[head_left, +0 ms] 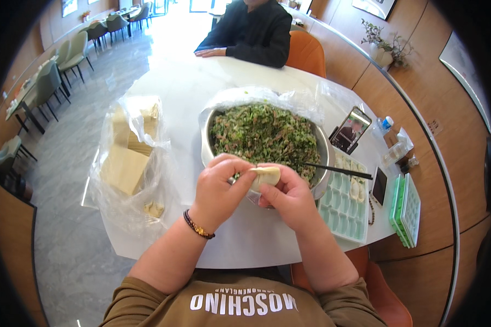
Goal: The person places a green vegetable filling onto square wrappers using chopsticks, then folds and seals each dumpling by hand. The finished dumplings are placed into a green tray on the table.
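Between my two hands is a folded dumpling wrapper, held just over the near rim of a large steel bowl. My left hand pinches its left end with thumb and forefinger. My right hand supports the right end, thumb in front and fingers behind. Chopped green and brown filling heaps up in the bowl, and clear plastic film lies along the bowl's far rim. A pair of black chopsticks rests with its tips in the filling and its ends out to the right.
Stacked wrappers lie in a clear plastic bag at the left. Right of the bowl, a pale green compartment tray holds several dumplings. Beyond are a propped phone, another phone, stacked trays and a bottle. A person sits opposite.
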### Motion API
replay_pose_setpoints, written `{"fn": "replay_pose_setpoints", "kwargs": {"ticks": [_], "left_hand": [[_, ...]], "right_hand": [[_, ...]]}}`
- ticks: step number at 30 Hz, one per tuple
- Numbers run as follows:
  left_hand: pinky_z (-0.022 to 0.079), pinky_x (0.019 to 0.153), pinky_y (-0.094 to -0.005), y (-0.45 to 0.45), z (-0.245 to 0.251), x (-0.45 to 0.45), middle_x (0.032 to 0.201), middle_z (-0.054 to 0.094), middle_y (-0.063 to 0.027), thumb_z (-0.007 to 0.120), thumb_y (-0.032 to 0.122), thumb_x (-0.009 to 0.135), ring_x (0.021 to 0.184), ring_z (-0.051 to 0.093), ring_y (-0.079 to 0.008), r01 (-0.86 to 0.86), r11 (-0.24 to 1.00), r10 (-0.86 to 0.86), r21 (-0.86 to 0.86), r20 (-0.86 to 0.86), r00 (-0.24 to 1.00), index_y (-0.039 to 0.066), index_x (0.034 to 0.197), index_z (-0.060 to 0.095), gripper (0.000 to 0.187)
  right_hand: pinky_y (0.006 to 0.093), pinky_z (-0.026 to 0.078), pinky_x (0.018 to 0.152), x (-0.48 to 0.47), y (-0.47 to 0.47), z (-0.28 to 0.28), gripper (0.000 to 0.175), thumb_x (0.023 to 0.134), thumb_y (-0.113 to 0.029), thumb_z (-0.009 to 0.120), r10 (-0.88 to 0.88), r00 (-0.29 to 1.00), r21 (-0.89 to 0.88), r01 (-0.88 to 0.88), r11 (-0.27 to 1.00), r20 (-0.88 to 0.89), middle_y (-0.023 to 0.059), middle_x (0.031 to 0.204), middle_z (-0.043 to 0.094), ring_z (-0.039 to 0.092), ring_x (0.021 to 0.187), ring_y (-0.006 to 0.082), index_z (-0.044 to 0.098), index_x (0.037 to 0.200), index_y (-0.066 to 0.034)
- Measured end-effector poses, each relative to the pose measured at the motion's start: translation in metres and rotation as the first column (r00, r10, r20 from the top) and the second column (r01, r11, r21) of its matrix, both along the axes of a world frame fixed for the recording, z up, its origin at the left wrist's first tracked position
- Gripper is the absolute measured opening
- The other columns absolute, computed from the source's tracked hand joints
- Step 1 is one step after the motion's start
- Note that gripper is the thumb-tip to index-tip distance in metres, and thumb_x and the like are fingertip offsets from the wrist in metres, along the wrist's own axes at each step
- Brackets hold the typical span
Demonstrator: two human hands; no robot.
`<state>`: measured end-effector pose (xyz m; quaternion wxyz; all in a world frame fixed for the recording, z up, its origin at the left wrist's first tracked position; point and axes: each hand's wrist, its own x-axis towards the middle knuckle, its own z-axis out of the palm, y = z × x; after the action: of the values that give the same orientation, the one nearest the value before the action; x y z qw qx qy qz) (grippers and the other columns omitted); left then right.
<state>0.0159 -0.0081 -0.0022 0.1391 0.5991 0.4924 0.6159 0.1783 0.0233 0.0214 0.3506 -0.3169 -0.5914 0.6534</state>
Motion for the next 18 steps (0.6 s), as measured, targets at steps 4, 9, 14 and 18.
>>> {"fn": "replay_pose_setpoints", "kwargs": {"ticks": [4, 9, 14, 18], "left_hand": [[0.048, 0.065, -0.0293, 0.0027, 0.0017, -0.0008, 0.081, 0.063, -0.0091, 0.068, 0.007, 0.077, 0.073, 0.061, -0.0205, -0.030, 0.995, 0.036, 0.099, -0.059, 0.998, 0.002, 0.081, 0.065, 0.007], [0.049, 0.069, -0.0332, 0.0010, 0.0013, -0.0011, 0.080, 0.064, -0.0086, 0.069, 0.008, 0.075, 0.077, 0.060, -0.0241, -0.051, 0.994, 0.056, 0.100, -0.055, 0.997, 0.004, 0.079, 0.065, 0.007], [0.049, 0.068, -0.0327, 0.0019, 0.0010, 0.0007, 0.081, 0.063, -0.0091, 0.069, 0.007, 0.075, 0.077, 0.060, -0.0243, -0.052, 0.996, 0.053, 0.076, -0.013, 0.999, 0.004, 0.079, 0.064, 0.007], [0.049, 0.067, -0.0320, 0.0023, 0.0031, 0.0044, 0.081, 0.063, -0.0094, 0.070, 0.004, 0.074, 0.076, 0.060, -0.0237, -0.018, 0.993, 0.022, 0.117, -0.033, 0.999, 0.004, 0.078, 0.064, 0.007]], "right_hand": [[0.0206, 0.046, 0.063, -0.0011, 0.0023, -0.0009, 0.036, 0.087, -0.014, 0.064, 0.026, 0.999, 0.007, -0.026, 1.000, -0.038, 0.0004, 0.090, 0.057, 0.054, 0.071, 0.0065, 0.051, 0.119, -0.0021], [0.0206, 0.046, 0.062, -0.0020, 0.0017, -0.0004, 0.035, 0.087, -0.014, 0.064, 0.058, 0.997, 0.004, -0.058, 0.998, -0.052, 0.0002, 0.089, 0.057, 0.054, 0.070, 0.0066, 0.052, 0.118, -0.0021], [0.0205, 0.045, 0.061, -0.0029, 0.0013, 0.0000, 0.033, 0.087, -0.012, 0.063, 0.038, 0.999, -0.012, -0.039, 0.999, -0.036, -0.0001, 0.087, 0.057, 0.053, 0.070, 0.0064, 0.052, 0.117, -0.0022], [0.0205, 0.045, 0.061, 0.0024, 0.0014, -0.0003, 0.031, 0.087, -0.012, 0.062, 0.049, 0.998, -0.032, -0.050, 0.998, -0.047, -0.0004, 0.086, 0.057, 0.053, 0.069, 0.0063, 0.052, 0.115, -0.0026]]}}
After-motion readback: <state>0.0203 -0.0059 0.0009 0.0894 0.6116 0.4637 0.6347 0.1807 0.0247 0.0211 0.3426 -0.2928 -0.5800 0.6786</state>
